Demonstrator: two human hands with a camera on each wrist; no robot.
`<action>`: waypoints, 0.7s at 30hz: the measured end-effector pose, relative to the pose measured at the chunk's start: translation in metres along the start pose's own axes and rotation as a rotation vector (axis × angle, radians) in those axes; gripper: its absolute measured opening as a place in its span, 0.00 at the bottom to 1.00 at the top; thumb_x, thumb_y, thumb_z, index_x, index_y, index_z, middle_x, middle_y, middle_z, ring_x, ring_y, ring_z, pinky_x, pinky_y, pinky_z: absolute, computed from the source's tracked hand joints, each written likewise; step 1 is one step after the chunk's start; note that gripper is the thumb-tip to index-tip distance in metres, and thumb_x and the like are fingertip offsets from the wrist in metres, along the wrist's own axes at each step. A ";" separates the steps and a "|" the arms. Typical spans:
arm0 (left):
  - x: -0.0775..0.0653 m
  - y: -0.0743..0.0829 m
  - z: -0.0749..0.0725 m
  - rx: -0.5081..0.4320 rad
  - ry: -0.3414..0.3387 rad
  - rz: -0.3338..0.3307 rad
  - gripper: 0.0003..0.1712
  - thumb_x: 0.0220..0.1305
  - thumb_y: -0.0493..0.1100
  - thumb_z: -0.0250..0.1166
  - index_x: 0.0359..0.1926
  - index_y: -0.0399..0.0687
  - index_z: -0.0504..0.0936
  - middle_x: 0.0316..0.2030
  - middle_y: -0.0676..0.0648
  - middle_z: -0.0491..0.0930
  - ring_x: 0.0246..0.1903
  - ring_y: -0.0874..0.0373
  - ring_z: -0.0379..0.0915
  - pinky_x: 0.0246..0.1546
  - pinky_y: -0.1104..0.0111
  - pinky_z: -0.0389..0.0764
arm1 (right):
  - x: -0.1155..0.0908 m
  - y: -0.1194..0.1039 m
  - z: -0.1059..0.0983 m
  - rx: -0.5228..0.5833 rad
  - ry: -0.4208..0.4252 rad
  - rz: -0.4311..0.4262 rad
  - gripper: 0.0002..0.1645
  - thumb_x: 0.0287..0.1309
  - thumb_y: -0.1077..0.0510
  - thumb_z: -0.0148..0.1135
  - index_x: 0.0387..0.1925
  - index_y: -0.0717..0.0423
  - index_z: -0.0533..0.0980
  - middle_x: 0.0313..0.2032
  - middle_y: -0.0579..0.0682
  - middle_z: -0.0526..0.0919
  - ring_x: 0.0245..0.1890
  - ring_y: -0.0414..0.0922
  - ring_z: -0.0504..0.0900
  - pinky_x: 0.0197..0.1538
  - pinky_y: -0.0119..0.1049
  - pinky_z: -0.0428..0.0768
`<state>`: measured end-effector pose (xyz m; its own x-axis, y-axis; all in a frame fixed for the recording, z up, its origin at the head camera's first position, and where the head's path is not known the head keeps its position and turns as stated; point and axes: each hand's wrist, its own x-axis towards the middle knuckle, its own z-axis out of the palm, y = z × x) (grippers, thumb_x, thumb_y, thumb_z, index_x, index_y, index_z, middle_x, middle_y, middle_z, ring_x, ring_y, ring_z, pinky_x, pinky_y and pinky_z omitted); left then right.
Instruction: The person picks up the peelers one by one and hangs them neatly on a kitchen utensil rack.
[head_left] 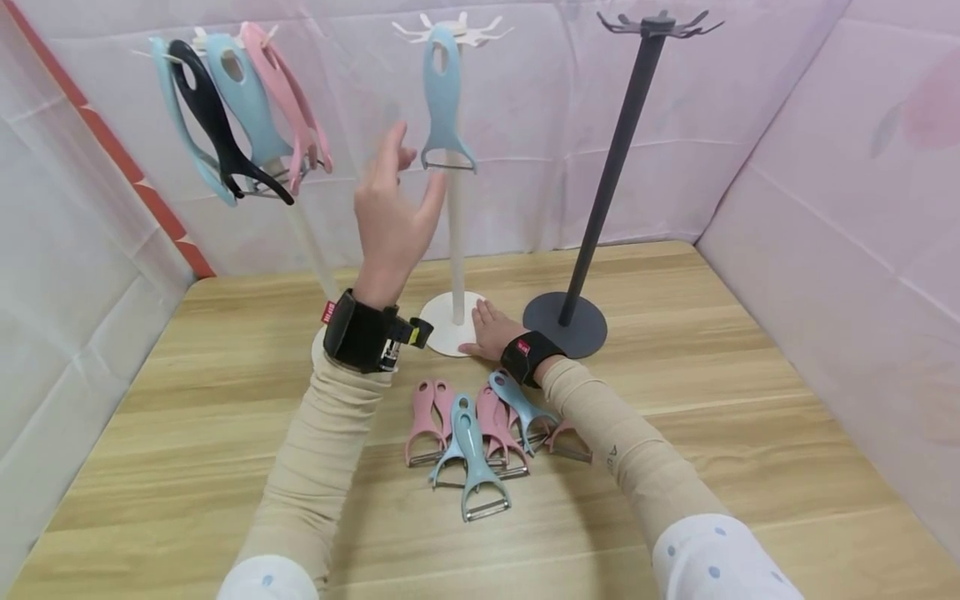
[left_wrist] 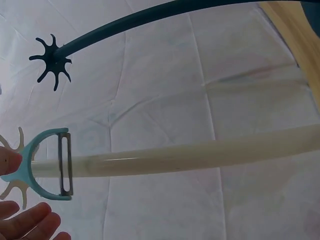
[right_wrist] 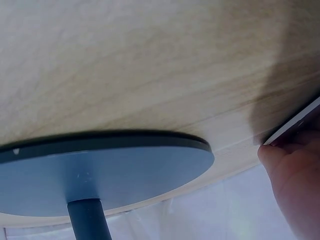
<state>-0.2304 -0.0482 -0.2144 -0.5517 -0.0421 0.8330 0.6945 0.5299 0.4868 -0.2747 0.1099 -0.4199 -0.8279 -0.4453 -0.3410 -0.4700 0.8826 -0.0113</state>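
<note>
A light blue peeler (head_left: 442, 96) hangs by its handle hole from a hook of the middle white stand (head_left: 456, 225), blade end down. Just left of it my left hand (head_left: 393, 212) is raised with fingers and thumb spread apart. In the left wrist view the thumb overlaps the neck of the peeler (left_wrist: 30, 162), and the other fingers (left_wrist: 30, 222) are off its side. My right hand (head_left: 497, 332) rests on the round base (head_left: 442, 337) of that white stand, fingers extended. The right wrist view has its thumb (right_wrist: 275, 157) at the base's rim.
At left, another white stand (head_left: 315, 250) carries blue, black and pink peelers (head_left: 213, 108). A dark grey stand (head_left: 611, 167) with bare hooks stands at right. Several pink and blue peelers (head_left: 472, 446) lie piled on the wooden table (head_left: 247, 442) between my forearms. Cloth walls enclose the back and sides.
</note>
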 end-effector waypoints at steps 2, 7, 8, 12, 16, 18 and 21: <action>-0.009 -0.004 -0.001 0.019 -0.030 -0.027 0.28 0.57 0.39 0.61 0.57 0.31 0.69 0.41 0.37 0.78 0.44 0.49 0.74 0.46 0.65 0.72 | 0.000 0.001 -0.001 -0.010 -0.009 0.002 0.51 0.62 0.32 0.35 0.67 0.70 0.41 0.68 0.66 0.36 0.68 0.55 0.34 0.68 0.39 0.41; -0.033 -0.016 -0.003 0.028 -0.088 -0.055 0.25 0.57 0.38 0.61 0.54 0.29 0.71 0.38 0.36 0.79 0.40 0.46 0.75 0.41 0.60 0.75 | 0.000 0.002 -0.004 -0.018 -0.017 0.003 0.51 0.62 0.33 0.36 0.67 0.71 0.41 0.68 0.67 0.36 0.68 0.55 0.34 0.68 0.40 0.41; -0.038 -0.018 -0.004 0.028 -0.099 -0.057 0.24 0.57 0.38 0.61 0.53 0.29 0.71 0.38 0.35 0.79 0.39 0.46 0.75 0.40 0.60 0.76 | 0.001 0.002 -0.004 -0.019 -0.015 0.002 0.51 0.62 0.33 0.36 0.67 0.71 0.41 0.67 0.67 0.36 0.68 0.56 0.34 0.68 0.40 0.41; -0.057 -0.027 -0.008 0.075 -0.187 -0.083 0.23 0.56 0.38 0.61 0.52 0.30 0.73 0.36 0.36 0.80 0.36 0.46 0.76 0.37 0.59 0.76 | 0.002 0.003 -0.004 -0.015 -0.004 0.001 0.51 0.62 0.33 0.36 0.67 0.71 0.41 0.68 0.66 0.36 0.68 0.55 0.35 0.67 0.40 0.42; -0.077 -0.034 -0.015 0.184 -0.400 -0.171 0.23 0.57 0.42 0.61 0.52 0.33 0.74 0.36 0.37 0.80 0.35 0.47 0.77 0.37 0.59 0.75 | 0.004 0.004 0.000 -0.004 0.009 -0.002 0.51 0.62 0.33 0.37 0.67 0.71 0.42 0.68 0.67 0.37 0.68 0.56 0.36 0.67 0.41 0.43; -0.087 -0.036 -0.019 0.235 -0.524 -0.228 0.25 0.58 0.45 0.60 0.53 0.35 0.73 0.37 0.38 0.80 0.36 0.47 0.77 0.35 0.58 0.76 | 0.004 0.004 0.001 -0.001 0.010 0.003 0.51 0.62 0.33 0.37 0.67 0.71 0.42 0.68 0.66 0.37 0.68 0.56 0.36 0.67 0.41 0.44; -0.102 -0.038 -0.025 0.295 -0.684 -0.296 0.27 0.59 0.48 0.59 0.56 0.36 0.72 0.39 0.38 0.80 0.36 0.47 0.77 0.33 0.57 0.77 | 0.002 0.003 0.003 -0.004 0.013 0.008 0.51 0.62 0.33 0.37 0.67 0.71 0.42 0.68 0.66 0.37 0.68 0.55 0.36 0.67 0.40 0.44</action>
<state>-0.1888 -0.0850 -0.3114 -0.9211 0.2619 0.2881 0.3772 0.7840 0.4931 -0.2773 0.1123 -0.4238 -0.8357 -0.4402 -0.3284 -0.4646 0.8855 -0.0047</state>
